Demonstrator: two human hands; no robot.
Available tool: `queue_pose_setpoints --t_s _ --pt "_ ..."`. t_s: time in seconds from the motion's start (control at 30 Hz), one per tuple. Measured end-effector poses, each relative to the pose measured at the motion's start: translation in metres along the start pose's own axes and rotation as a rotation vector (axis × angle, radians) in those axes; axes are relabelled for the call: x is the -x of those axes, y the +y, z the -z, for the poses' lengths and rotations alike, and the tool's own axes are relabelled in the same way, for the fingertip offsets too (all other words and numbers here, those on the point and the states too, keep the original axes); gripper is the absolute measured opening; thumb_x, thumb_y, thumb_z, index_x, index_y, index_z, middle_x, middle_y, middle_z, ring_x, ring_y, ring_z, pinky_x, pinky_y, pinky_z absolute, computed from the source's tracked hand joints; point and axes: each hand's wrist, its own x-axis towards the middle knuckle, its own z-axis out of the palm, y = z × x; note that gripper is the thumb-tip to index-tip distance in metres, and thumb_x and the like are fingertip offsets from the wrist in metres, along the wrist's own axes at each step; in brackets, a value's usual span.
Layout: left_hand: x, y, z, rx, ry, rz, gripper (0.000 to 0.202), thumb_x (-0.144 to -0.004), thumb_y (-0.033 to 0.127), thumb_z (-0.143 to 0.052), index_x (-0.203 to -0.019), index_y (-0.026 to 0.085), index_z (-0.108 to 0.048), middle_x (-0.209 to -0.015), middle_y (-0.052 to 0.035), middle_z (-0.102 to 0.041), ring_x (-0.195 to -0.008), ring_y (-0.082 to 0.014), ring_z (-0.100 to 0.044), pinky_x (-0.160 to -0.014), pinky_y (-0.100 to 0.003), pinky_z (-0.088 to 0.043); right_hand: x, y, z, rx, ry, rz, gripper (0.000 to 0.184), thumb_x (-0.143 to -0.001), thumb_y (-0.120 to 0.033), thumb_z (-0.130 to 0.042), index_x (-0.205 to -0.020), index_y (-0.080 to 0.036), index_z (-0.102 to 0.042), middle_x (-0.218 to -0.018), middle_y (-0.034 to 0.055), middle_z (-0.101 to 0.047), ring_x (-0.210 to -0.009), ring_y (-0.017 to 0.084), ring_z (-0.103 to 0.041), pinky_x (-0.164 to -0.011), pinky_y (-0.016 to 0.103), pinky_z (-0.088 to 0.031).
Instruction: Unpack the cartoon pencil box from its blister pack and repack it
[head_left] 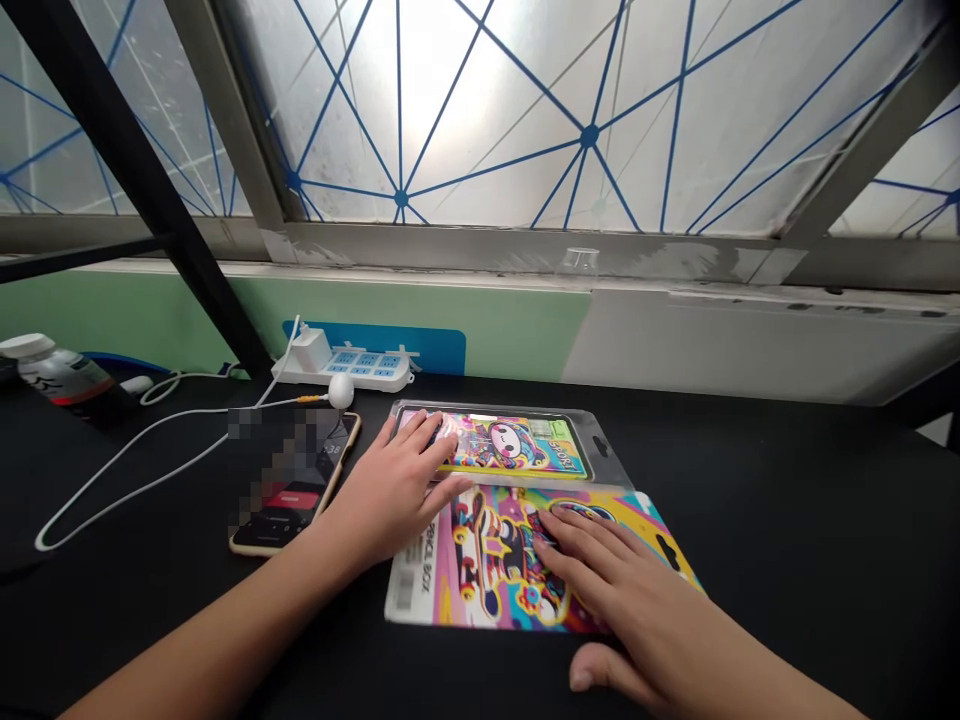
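A colourful pencil box card (pixel 480 570) with a cartoon skateboard print lies flat on the black table (pixel 787 520). My right hand (pixel 637 600) rests on it, fingers stretched out flat, holding nothing. Just behind lies a clear plastic blister pack (pixel 525 445) with a colourful cartoon insert. My left hand (pixel 390 490) lies on its left end, fingers spread and slightly curled over the plastic edge.
A smartphone (pixel 296 480) lies left of my left hand, with a white cable (pixel 150 460) running to a white power strip (pixel 352 365) by the wall. A bottle (pixel 56 375) lies at the far left. A black slanted beam (pixel 135 170) crosses the window.
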Motion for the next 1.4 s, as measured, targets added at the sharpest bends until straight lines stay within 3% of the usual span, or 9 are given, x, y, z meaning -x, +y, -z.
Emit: queue_pose_setpoints --t_s 0.07,0.17,0.37,0.6,0.77,0.93,1.07,1.13,1.4 --pt "0.001 -0.001 0.0 -0.002 0.004 0.029 0.052 -0.103 0.057 -0.04 -0.136 0.021 -0.06 -0.156 -0.0153 -0.048 -0.148 -0.0373 -0.038 -0.12 -0.061 -0.027 -0.001 -0.001 0.002 -0.034 0.013 -0.022 0.052 -0.089 -0.065 -0.061 -0.122 -0.026 -0.071 -0.122 0.0143 -0.073 -0.113 0.035 -0.067 -0.093 0.048 -0.057" --pt "0.0 -0.001 0.0 -0.018 -0.013 0.058 0.055 -0.104 0.056 -0.038 -0.136 0.017 -0.06 -0.157 -0.017 -0.047 -0.149 -0.0378 -0.037 -0.12 -0.061 -0.027 0.0 0.004 -0.001 -0.043 0.058 -0.128 0.038 -0.096 -0.057 -0.055 -0.109 -0.025 -0.071 -0.104 0.0124 -0.073 -0.092 0.029 -0.068 -0.079 0.044 -0.058" --pt "0.0 0.001 -0.005 -0.017 -0.018 0.087 0.062 -0.101 0.06 -0.043 -0.153 0.027 -0.046 -0.162 -0.0146 -0.04 -0.15 -0.0415 -0.032 -0.118 -0.064 -0.028 0.002 0.019 -0.017 0.048 0.199 -0.273 0.041 -0.096 -0.053 -0.056 -0.125 -0.025 -0.063 -0.12 0.0137 -0.067 -0.103 0.03 -0.062 -0.084 0.045 -0.054" --pt "0.001 -0.001 -0.005 -0.028 -0.003 0.059 0.054 -0.102 0.057 -0.042 -0.148 0.03 -0.052 -0.161 -0.0129 -0.042 -0.15 -0.0395 -0.034 -0.118 -0.062 -0.028 -0.006 0.012 -0.014 0.065 0.184 -0.328 0.029 -0.095 -0.051 -0.058 -0.086 -0.024 -0.057 -0.097 0.0088 -0.064 -0.084 0.025 -0.057 -0.074 0.041 -0.05" --pt "0.002 0.0 0.0 -0.01 0.018 0.029 0.045 -0.104 0.054 -0.04 -0.132 0.029 -0.063 -0.157 -0.0121 -0.048 -0.149 -0.0365 -0.037 -0.117 -0.062 -0.029 -0.006 0.001 -0.008 -0.018 0.155 -0.417 0.029 -0.096 -0.051 -0.054 -0.084 -0.025 -0.049 -0.078 0.0035 -0.061 -0.068 0.021 -0.056 -0.063 0.034 -0.044" --pt "0.001 -0.002 0.006 0.093 -0.043 -0.061 0.039 -0.106 0.048 -0.037 -0.119 0.025 -0.066 -0.153 -0.0124 -0.052 -0.146 -0.0339 -0.041 -0.115 -0.06 -0.032 0.005 0.047 0.019 -0.111 0.149 -0.655 0.042 -0.09 -0.068 -0.052 -0.08 -0.028 -0.046 -0.059 -0.0027 -0.056 -0.053 0.018 -0.051 -0.052 0.031 -0.037" --pt "0.001 -0.003 0.011 0.16 -0.034 -0.135 0.032 -0.105 0.044 -0.043 -0.104 0.024 -0.068 -0.143 -0.01 -0.062 -0.139 -0.0298 -0.05 -0.113 -0.051 -0.037 0.025 0.109 0.038 -0.237 -0.054 -0.774 0.054 -0.091 -0.075 -0.044 -0.07 -0.026 -0.056 -0.065 0.0008 -0.062 -0.059 0.019 -0.057 -0.054 0.032 -0.041" --pt "0.001 -0.003 0.012 0.157 -0.018 -0.145 0.029 -0.103 0.044 -0.047 -0.099 0.022 -0.066 -0.138 -0.0111 -0.064 -0.135 -0.0307 -0.053 -0.11 -0.049 -0.041 0.032 0.123 0.041 -0.255 -0.09 -0.807 0.054 -0.092 -0.074 -0.044 -0.072 -0.026 -0.06 -0.068 0.0016 -0.065 -0.062 0.02 -0.059 -0.057 0.032 -0.044" --pt "0.002 -0.002 0.012 0.154 0.017 -0.169 0.026 -0.1 0.043 -0.052 -0.112 0.022 -0.062 -0.132 -0.0118 -0.065 -0.123 -0.0313 -0.058 -0.105 -0.05 -0.043 0.006 0.082 0.026 -0.273 0.159 -0.696 0.044 -0.091 -0.066 -0.052 -0.098 -0.025 -0.069 -0.101 0.0063 -0.073 -0.087 0.024 -0.066 -0.074 0.035 -0.05"
